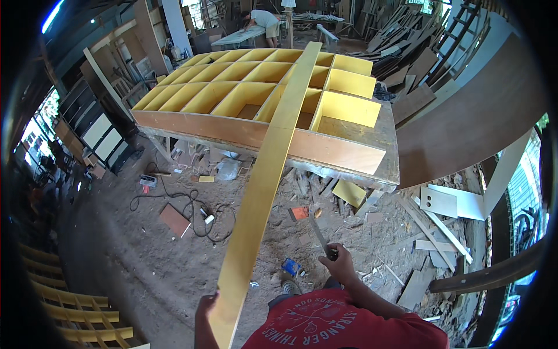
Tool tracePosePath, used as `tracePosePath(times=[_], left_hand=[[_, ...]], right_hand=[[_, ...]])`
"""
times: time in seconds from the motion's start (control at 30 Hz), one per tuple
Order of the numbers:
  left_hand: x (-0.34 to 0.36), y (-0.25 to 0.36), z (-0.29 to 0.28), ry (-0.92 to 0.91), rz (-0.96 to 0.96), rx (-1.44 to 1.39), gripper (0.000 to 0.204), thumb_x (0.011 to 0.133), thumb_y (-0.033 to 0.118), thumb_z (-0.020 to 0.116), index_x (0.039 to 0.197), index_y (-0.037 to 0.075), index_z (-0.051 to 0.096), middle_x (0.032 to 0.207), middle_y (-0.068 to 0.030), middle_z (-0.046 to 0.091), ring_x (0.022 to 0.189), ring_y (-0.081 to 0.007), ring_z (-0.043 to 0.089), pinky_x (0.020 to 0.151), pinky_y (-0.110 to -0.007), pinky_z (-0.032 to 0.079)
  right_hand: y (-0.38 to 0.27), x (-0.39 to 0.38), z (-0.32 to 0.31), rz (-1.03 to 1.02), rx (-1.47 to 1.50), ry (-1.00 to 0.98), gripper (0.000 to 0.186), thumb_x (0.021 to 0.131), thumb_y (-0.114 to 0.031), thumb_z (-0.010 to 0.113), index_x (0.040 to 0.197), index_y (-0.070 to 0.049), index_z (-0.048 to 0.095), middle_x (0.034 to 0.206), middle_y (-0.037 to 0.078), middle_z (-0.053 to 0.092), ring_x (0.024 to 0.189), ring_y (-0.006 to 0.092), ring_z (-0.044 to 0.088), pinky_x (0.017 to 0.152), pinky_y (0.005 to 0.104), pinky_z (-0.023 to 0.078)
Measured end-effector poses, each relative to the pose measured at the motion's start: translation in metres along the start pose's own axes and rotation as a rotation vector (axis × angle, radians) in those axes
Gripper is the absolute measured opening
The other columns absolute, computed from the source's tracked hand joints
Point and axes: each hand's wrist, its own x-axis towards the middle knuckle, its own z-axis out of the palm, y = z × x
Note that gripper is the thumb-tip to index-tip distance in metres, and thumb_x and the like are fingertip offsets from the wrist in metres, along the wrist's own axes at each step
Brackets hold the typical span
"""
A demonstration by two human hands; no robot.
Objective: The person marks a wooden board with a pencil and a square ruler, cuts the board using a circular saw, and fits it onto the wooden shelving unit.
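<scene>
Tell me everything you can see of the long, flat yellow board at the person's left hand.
The long, flat yellow board looks like wood: straight, narrow, plain-faced, with a faint line across it near the frame's front edge. It slants from lower left toward upper right, its far part lying across the yellow-and-brown wooden grid frame, its near part jutting over the grey dirt floor. The bare left hand holds its left edge near the bottom.

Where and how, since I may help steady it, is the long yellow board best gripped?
Probably pinch the free right edge of the flat board towards its near end, coming from the right: the left hand grips the left edge and the far part lies across the yellow grid frame.
</scene>
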Motion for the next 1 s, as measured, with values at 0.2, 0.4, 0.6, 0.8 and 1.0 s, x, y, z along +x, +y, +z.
tracePosePath(times=[0.2,0.4,0.6,0.8,1.0], left_hand=[[-0.057,0.045,0.103,0.069,0.194,0.030,0.089,0.103,0.079,0.044,0.066,-0.001,0.055,0.054,-0.0121,0.045,0.052,-0.0227,0.046,0.053,-0.049,0.034],[-0.093,0.057,0.176,0.385,0.536,0.111,0.088,0.109,0.070,0.035,0.075,-0.003,0.069,0.073,-0.0282,0.068,0.075,-0.0486,0.069,0.074,-0.059,0.048],[-0.149,0.142,0.188,0.270,0.107,-0.208,0.097,0.104,0.078,0.042,0.077,-0.009,0.073,0.069,-0.0279,0.070,0.074,-0.0437,0.072,0.068,-0.055,0.050],[-0.177,0.181,0.167,0.249,0.129,-0.216,0.103,0.096,0.087,0.045,0.087,-0.010,0.076,0.081,-0.0246,0.074,0.080,-0.0387,0.071,0.075,-0.052,0.052],[-0.129,0.210,0.154,0.254,0.038,-0.156,0.108,0.094,0.090,0.044,0.104,-0.012,0.077,0.106,-0.0340,0.076,0.113,-0.0423,0.074,0.092,-0.049,0.056]], right_hand=[[0.012,-0.045,-0.014,0.028,0.042,-0.052,0.058,0.083,-0.031,0.093,0.124,0.002,0.068,0.102,0.013,0.075,0.089,0.0189,0.071,0.082,0.0359,0.059],[0.033,-0.125,-0.045,-0.055,0.051,-0.105,0.055,0.084,-0.030,0.092,0.121,0.002,0.068,0.101,0.015,0.076,0.090,0.0202,0.074,0.083,0.0362,0.060],[0.124,-0.216,-0.096,0.032,0.116,-0.063,0.049,0.086,-0.028,0.091,0.117,0.003,0.068,0.091,0.010,0.073,0.082,0.0160,0.069,0.076,0.0342,0.057],[0.144,-0.266,-0.123,0.163,0.142,0.002,0.042,0.092,-0.026,0.086,0.118,0.001,0.068,0.077,0.002,0.063,0.063,0.0090,0.056,0.057,0.0285,0.047],[0.137,-0.297,-0.099,0.147,0.325,-0.111,0.038,0.098,-0.026,0.080,0.118,0.003,0.065,0.083,0.007,0.071,0.068,0.0119,0.065,0.062,0.0295,0.054]])
